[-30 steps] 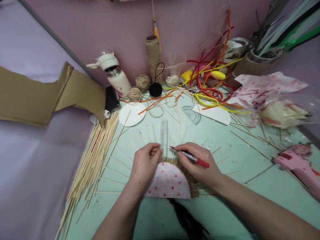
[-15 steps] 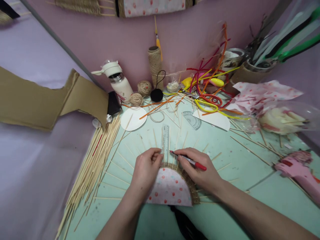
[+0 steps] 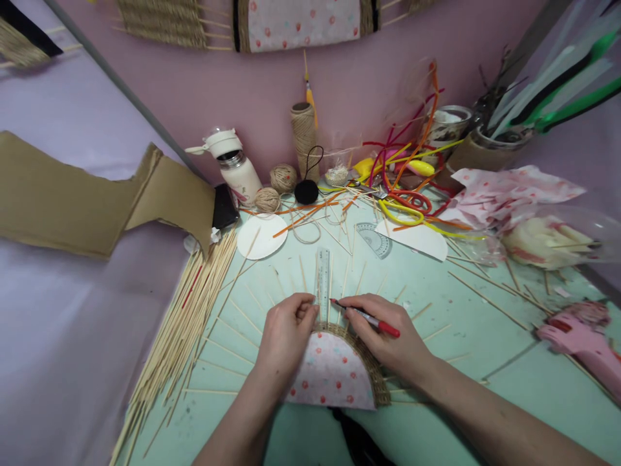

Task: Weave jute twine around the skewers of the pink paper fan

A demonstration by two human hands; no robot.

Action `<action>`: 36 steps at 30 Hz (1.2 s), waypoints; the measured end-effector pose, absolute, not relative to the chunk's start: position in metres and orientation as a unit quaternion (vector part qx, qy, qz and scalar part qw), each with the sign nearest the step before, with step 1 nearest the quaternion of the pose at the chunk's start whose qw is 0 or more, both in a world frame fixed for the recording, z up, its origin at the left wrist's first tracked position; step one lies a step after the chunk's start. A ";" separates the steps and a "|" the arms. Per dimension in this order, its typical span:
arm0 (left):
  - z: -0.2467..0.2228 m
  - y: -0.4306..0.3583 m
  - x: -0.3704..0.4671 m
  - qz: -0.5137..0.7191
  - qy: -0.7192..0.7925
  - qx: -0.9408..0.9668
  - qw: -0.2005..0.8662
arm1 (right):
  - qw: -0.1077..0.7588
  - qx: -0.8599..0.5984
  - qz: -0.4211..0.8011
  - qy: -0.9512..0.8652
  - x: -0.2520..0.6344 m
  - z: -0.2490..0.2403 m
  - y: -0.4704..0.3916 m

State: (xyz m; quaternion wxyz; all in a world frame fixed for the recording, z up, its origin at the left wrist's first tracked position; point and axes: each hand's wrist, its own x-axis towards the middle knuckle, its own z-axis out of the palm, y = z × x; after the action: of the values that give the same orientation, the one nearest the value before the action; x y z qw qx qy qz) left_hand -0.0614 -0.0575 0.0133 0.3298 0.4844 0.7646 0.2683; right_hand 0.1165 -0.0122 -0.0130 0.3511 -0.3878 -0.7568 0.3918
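Observation:
A half-circle panel point(image 3: 334, 372) of pale cloth with red spots lies on the table, its curved edge bound with woven brown cord point(image 3: 373, 362). Thin wooden sticks fan outward from that rim. Along one upper stick lies a clear ruler point(image 3: 323, 278), its lower end at the cord band. My left hand point(image 3: 290, 327) is closed, thumb and fingers pinching at the ruler's left edge. In my right hand point(image 3: 385, 323) is a red marker point(image 3: 383, 325), its tip by a stick just right of the ruler.
A bundle of sticks point(image 3: 169, 343) lies left. Behind are a white paper disc point(image 3: 262, 236), a protractor point(image 3: 373, 239), twine balls point(image 3: 283, 178), a bottle point(image 3: 240, 175) and yellow-handled scissors point(image 3: 400, 212). A pink glue gun point(image 3: 582, 336) lies right; cardboard point(image 3: 63, 200) juts in left.
The whole view has shifted slightly, so everything sits a little lower. Both hands keep their places at the ruler and the sticks, with the marker tip still beside the same stick.

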 end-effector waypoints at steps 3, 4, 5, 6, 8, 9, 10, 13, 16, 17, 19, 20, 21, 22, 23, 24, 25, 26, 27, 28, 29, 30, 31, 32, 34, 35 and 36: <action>0.013 -0.057 -0.062 0.270 0.765 0.483 0.329 | 0.349 -0.389 0.391 -0.758 0.117 -0.014 -0.012; 0.013 -0.057 -0.062 0.270 0.765 0.484 0.329 | 0.348 -0.388 0.391 -0.758 0.117 -0.014 -0.012; 0.013 -0.057 -0.062 0.268 0.765 0.485 0.328 | 0.348 -0.387 0.392 -0.759 0.117 -0.014 -0.012; 0.013 -0.056 -0.062 0.265 0.766 0.486 0.327 | 0.348 -0.387 0.392 -0.758 0.117 -0.014 -0.012; 0.013 -0.056 -0.062 0.260 0.767 0.488 0.326 | 0.348 -0.391 0.392 -0.757 0.118 -0.014 -0.013; 0.013 -0.056 -0.062 0.259 0.767 0.488 0.326 | 0.348 -0.393 0.391 -0.756 0.118 -0.013 -0.013; 0.013 -0.056 -0.062 0.259 0.767 0.487 0.326 | 0.349 -0.394 0.390 -0.756 0.118 -0.013 -0.013; 0.014 -0.057 -0.061 0.259 0.767 0.487 0.327 | 0.351 -0.392 0.389 -0.756 0.117 -0.013 -0.012; 0.014 -0.058 -0.061 0.257 0.768 0.489 0.324 | 0.348 -0.390 0.389 -0.759 0.117 -0.014 -0.012; 0.014 -0.058 -0.061 0.256 0.768 0.490 0.324 | 0.347 -0.389 0.388 -0.760 0.117 -0.014 -0.012; 0.014 -0.057 -0.062 0.254 0.767 0.493 0.323 | 0.348 -0.387 0.388 -0.761 0.117 -0.014 -0.012; 0.013 -0.057 -0.062 0.254 0.766 0.494 0.323 | 0.349 -0.386 0.388 -0.760 0.117 -0.013 -0.012; 0.013 -0.057 -0.062 0.255 0.766 0.495 0.322 | 0.349 -0.386 0.388 -0.760 0.117 -0.013 -0.011; 0.013 -0.057 -0.063 0.256 0.766 0.495 0.320 | 0.350 -0.387 0.388 -0.759 0.117 -0.012 -0.011; 0.013 -0.057 -0.063 0.257 0.767 0.495 0.319 | 0.350 -0.390 0.388 -0.758 0.117 -0.012 -0.012; 0.012 -0.057 -0.063 0.258 0.767 0.494 0.318 | 0.350 -0.392 0.388 -0.757 0.117 -0.012 -0.012; 0.012 -0.057 -0.062 0.260 0.767 0.493 0.317 | 0.350 -0.394 0.388 -0.756 0.117 -0.011 -0.012; 0.012 -0.057 -0.062 0.262 0.767 0.492 0.318 | 0.350 -0.396 0.388 -0.755 0.117 -0.012 -0.012; 0.012 -0.057 -0.062 0.263 0.766 0.490 0.321 | 0.350 -0.396 0.389 -0.754 0.117 -0.012 -0.012; 0.012 -0.057 -0.062 0.264 0.766 0.488 0.324 | 0.350 -0.396 0.390 -0.754 0.117 -0.012 -0.012; 0.013 -0.058 -0.062 0.264 0.766 0.488 0.325 | 0.350 -0.395 0.391 -0.754 0.118 -0.013 -0.012; 0.013 -0.058 -0.062 0.264 0.766 0.488 0.325 | 0.350 -0.394 0.392 -0.754 0.118 -0.014 -0.012; 0.013 -0.058 -0.062 0.263 0.766 0.489 0.324 | 0.349 -0.392 0.393 -0.755 0.118 -0.014 -0.012; 0.014 -0.058 -0.062 0.263 0.766 0.490 0.323 | 0.348 -0.390 0.393 -0.756 0.118 -0.015 -0.012; 0.014 -0.058 -0.062 0.261 0.767 0.489 0.323 | 0.345 -0.388 0.393 -0.759 0.118 -0.015 -0.012; 0.015 -0.058 -0.062 0.260 0.767 0.488 0.325 | 0.343 -0.388 0.393 -0.760 0.117 -0.015 -0.012; 0.015 -0.058 -0.061 0.260 0.768 0.486 0.326 | 0.343 -0.388 0.392 -0.760 0.117 -0.014 -0.012</action>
State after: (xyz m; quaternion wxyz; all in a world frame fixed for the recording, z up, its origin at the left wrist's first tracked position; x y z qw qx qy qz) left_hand -0.0615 -0.0576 0.0147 0.3256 0.4864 0.7681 0.2597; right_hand 0.1172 -0.0119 -0.0143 0.3433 -0.3885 -0.7599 0.3921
